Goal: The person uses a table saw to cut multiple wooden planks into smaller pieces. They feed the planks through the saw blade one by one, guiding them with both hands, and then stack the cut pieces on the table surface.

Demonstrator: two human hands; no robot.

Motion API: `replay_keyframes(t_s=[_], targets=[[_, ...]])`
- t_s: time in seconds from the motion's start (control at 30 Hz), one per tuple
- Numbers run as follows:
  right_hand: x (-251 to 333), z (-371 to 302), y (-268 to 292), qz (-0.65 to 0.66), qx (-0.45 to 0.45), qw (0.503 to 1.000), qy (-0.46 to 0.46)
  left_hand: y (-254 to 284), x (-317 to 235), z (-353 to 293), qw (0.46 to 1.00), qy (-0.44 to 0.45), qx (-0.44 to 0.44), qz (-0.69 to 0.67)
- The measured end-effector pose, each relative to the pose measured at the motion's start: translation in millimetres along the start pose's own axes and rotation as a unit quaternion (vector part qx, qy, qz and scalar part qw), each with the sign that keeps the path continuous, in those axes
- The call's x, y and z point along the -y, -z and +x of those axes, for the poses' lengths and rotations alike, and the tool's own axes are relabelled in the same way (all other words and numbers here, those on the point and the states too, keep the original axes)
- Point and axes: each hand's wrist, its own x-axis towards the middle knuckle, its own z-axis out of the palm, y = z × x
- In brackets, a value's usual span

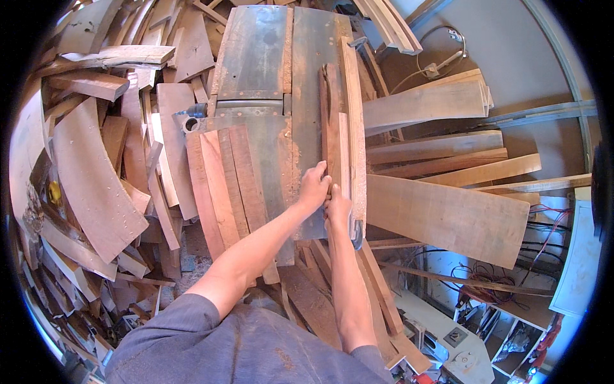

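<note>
Both arms reach forward over the metal bed of a planing machine [309, 77]. A long, narrow brown wooden strip [330, 121] lies lengthwise on the bed's right side, close to the wooden fence [353, 128]. My left hand [314, 187] is closed at the strip's left side near its close end. Just right of it and a little nearer, my right hand [338, 206] is closed around the same end. The fingers partly hide that end. A paler strip [344, 141] runs between the held strip and the fence.
Several reddish planks [220, 173] rest on the bed's near left part, below the cutter slot [249, 104]. Offcuts and boards [96, 179] are heaped at left. Wide boards [448, 211] stick out at right, with cables [492, 281] and a grey machine [448, 345] beyond.
</note>
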Motion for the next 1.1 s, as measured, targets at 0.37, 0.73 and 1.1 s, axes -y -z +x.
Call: replay_keyframes(t_s=[0.37,0.73,1.1], targets=[[16,4,-11,0.003,0.013,1.0,0.014,1,0,18,1.0,-0.025,-0.016,0.004],[9,13,20,-0.219,-0.041,0.943,0.246,2,-11,23,1.0,0.013,-0.013,0.015],[27,37,53,-0.474,0.043,0.664,0.576,3,-9,23,1.0,0.025,-0.009,0.006]])
